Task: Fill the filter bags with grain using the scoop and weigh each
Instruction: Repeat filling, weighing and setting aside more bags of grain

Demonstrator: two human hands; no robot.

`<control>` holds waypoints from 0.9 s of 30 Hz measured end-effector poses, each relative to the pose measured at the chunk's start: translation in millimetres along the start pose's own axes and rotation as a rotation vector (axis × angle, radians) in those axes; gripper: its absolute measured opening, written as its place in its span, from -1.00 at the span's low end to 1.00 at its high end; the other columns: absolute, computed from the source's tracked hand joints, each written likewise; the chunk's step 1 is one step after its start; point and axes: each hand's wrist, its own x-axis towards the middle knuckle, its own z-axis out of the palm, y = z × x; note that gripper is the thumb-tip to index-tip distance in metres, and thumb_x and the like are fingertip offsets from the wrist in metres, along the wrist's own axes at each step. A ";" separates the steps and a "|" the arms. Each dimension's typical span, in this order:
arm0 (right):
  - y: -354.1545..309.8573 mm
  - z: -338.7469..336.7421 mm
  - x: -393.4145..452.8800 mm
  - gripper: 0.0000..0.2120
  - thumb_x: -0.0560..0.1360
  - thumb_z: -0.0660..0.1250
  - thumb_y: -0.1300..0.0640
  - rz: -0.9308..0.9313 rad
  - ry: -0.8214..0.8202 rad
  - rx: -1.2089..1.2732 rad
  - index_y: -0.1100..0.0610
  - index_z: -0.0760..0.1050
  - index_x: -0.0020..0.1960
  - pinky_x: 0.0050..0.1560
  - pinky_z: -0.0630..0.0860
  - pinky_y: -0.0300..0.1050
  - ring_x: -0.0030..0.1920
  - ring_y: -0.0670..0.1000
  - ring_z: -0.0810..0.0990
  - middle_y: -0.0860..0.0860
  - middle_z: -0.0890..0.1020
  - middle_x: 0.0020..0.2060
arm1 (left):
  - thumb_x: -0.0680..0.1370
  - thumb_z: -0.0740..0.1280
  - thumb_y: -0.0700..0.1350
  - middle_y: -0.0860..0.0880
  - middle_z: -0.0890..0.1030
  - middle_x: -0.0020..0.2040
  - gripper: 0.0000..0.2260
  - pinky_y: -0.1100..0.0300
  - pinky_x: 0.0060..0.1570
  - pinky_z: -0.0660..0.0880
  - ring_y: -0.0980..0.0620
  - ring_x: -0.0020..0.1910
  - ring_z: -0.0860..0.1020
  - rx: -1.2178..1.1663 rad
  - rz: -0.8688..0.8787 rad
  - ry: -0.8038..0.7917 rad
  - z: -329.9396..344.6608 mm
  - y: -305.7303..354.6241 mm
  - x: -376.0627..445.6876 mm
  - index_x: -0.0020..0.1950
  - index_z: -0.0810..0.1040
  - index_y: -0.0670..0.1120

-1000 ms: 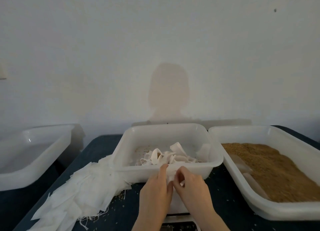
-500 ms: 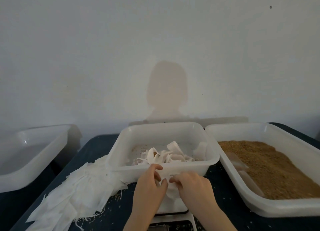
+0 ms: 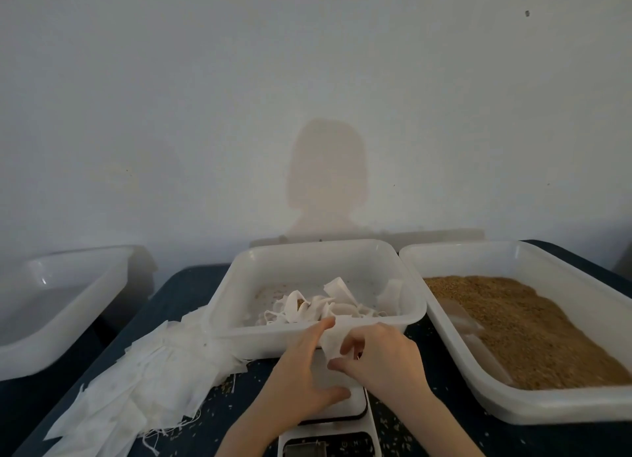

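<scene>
My left hand [image 3: 301,371] and my right hand [image 3: 379,357] both hold a white filter bag [image 3: 331,342] just above the white scale [image 3: 338,412], in front of the middle tub. The middle white tub [image 3: 239,333] contains several filled filter bags [image 3: 314,306]. On the right, a white tub [image 3: 554,412] holds brown grain [image 3: 519,323], with a pale scoop [image 3: 461,316] lying in it at its left side. Empty filter bags [image 3: 136,384] lie in a loose pile on the dark table [image 3: 178,292] to the left.
An empty white tub [image 3: 51,319] stands at the far left, off the table's edge. Loose grains are scattered on the table around the scale. A white wall rises directly behind the tubs.
Both hands have shifted at the bag over the scale; the bag's top edge now stands up between my fingers, and my left thumb has spread onto the scale plate.
</scene>
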 end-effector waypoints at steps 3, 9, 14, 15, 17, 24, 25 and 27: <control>-0.9 -10.1 -2.8 -0.77 0.24 0.40 -0.35 -0.041 -0.074 0.083 -0.23 0.49 -0.33 -0.38 0.30 -0.45 -0.27 -0.34 0.50 -0.29 0.54 -0.38 | 0.19 0.40 0.29 0.61 0.01 0.17 -0.12 0.36 0.30 0.13 0.42 0.23 0.15 0.147 0.011 -0.004 5.7 -2.6 3.4 0.40 -0.01 0.35; 8.7 -29.5 -9.1 -0.74 0.29 0.28 -0.37 -0.108 -0.074 0.170 -0.24 0.59 -0.23 -0.19 0.50 -0.38 -0.17 -0.35 0.54 -0.34 0.60 -0.26 | 0.32 0.28 0.18 0.34 0.43 -0.09 -0.72 0.40 -0.08 0.29 0.38 -0.07 0.39 0.227 0.066 0.138 9.6 4.2 1.8 -0.04 0.26 0.29; 31.4 -60.7 -6.3 -0.62 0.39 0.19 -0.29 -0.179 -0.088 0.195 -0.18 0.60 0.07 0.02 0.51 -0.32 0.00 -0.34 0.49 -0.37 0.49 -0.01 | 0.39 0.32 0.06 0.07 0.55 -0.23 -0.86 0.31 -0.28 0.44 0.19 -0.26 0.51 0.014 0.006 0.149 9.8 13.2 4.7 -0.11 0.41 0.12; 41.2 -69.3 -3.1 -0.64 0.39 0.18 -0.25 -0.164 -0.049 0.164 -0.17 0.59 0.07 -0.02 0.50 -0.36 -0.01 -0.34 0.49 -0.38 0.48 -0.03 | 0.40 0.33 0.03 0.06 0.55 -0.23 -0.87 0.31 -0.28 0.44 0.20 -0.27 0.51 -0.005 0.002 0.150 9.8 14.2 5.1 -0.10 0.43 0.11; 69.0 -86.1 5.0 -0.75 0.44 0.21 -0.18 -0.068 0.088 0.100 -0.17 0.59 0.01 -0.17 0.48 -0.39 -0.10 -0.33 0.52 -0.36 0.51 -0.10 | 0.42 0.35 0.02 0.06 0.56 -0.22 -0.85 0.33 -0.29 0.43 0.21 -0.25 0.52 -0.012 -0.004 0.142 10.3 15.7 5.6 -0.07 0.44 0.11; 166.7 -94.3 26.3 -0.63 0.47 0.27 -0.18 0.366 -0.358 -0.325 0.09 0.62 0.03 -0.15 0.56 -0.19 -0.15 -0.07 0.64 -0.03 0.67 -0.11 | 0.41 0.33 0.11 0.12 0.57 -0.22 -0.85 0.31 -0.25 0.48 0.25 -0.20 0.53 0.019 -0.011 0.116 17.8 25.7 9.0 -0.08 0.43 0.15; 169.0 -90.3 27.8 -0.62 0.47 0.27 -0.15 0.367 -0.395 -0.339 0.11 0.61 0.06 -0.13 0.56 -0.19 -0.10 -0.04 0.64 -0.01 0.67 -0.06 | 0.42 0.34 0.10 0.14 0.57 -0.21 -0.86 0.31 -0.23 0.49 0.26 -0.19 0.53 0.030 -0.015 0.106 19.5 27.9 9.7 -0.08 0.43 0.16; 171.2 -83.6 29.7 -0.65 0.49 0.23 -0.12 0.346 -0.352 -0.401 0.11 0.56 0.08 -0.17 0.53 -0.18 -0.10 -0.03 0.63 -0.02 0.65 -0.10 | 0.44 0.35 0.07 0.19 0.57 -0.19 -0.85 0.34 -0.18 0.49 0.31 -0.16 0.52 0.046 -0.026 0.086 23.0 32.7 10.3 -0.07 0.41 0.21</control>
